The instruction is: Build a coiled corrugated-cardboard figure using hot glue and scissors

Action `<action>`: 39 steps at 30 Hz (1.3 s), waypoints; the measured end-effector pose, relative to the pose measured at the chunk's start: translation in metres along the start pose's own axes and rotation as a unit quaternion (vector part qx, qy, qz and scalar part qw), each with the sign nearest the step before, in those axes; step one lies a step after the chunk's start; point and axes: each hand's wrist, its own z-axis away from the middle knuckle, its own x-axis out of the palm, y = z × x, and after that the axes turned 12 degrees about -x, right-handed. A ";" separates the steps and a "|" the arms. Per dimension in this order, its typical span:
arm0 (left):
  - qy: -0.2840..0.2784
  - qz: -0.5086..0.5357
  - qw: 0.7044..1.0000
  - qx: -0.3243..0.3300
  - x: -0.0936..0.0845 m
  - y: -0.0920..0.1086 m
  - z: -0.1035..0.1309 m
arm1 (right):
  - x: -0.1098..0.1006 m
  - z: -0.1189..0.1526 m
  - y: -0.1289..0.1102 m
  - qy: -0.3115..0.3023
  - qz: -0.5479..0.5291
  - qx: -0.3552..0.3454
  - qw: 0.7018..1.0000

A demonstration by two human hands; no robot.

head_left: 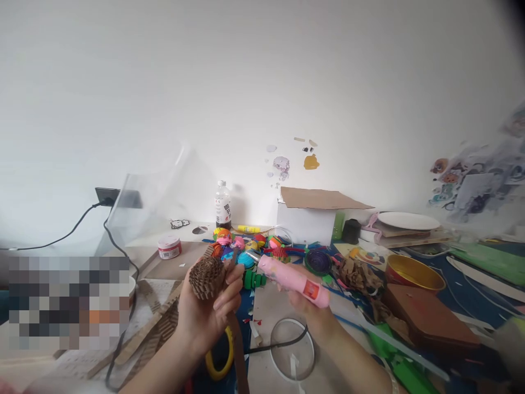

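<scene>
Cardboard coil (pixel 207 278): one, brown and corrugated, resting in the left hand.
Left hand (pixel 202 316): curled, gripping the coil.
Right hand (pixel 305 307): closed around one pink glue gun (pixel 287 275), metal tip near the coil.
Glue gun label: one, red; writing too small to read.
Yellow loop (pixel 208 358): one, below the left hand.
White ring (pixel 312 361): one, below the right hand.
Brown block (pixel 430 314): one, at right.
Gold bowl (pixel 415 272): one, behind the block.
Tub (pixel 169 249): one, red and white; label unreadable.
Coloured paper pieces (pixel 247 259): more than six, overlapping.
White box (pixel 305 224): one, under one brown sheet (pixel 324 198).
Bottle (pixel 223 205): one, upright by the wall; label characters unclear.
</scene>
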 end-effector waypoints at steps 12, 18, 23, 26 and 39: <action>-0.014 0.012 1.000 -0.015 0.001 -0.007 0.001 | 0.006 0.005 -0.001 0.017 0.155 -0.074 0.985; -0.017 0.020 0.999 -0.027 0.003 -0.008 0.002 | 0.006 0.004 0.000 0.032 0.202 -0.084 0.975; -0.012 0.019 0.999 -0.036 0.001 -0.009 0.002 | 0.007 0.005 -0.002 0.047 0.231 -0.085 0.968; -0.014 0.014 0.999 -0.041 0.000 -0.009 0.002 | 0.007 0.005 -0.003 0.051 0.234 -0.083 0.967; -0.015 0.010 0.999 -0.036 0.001 -0.011 0.002 | 0.007 0.005 -0.003 0.076 0.059 -0.006 0.995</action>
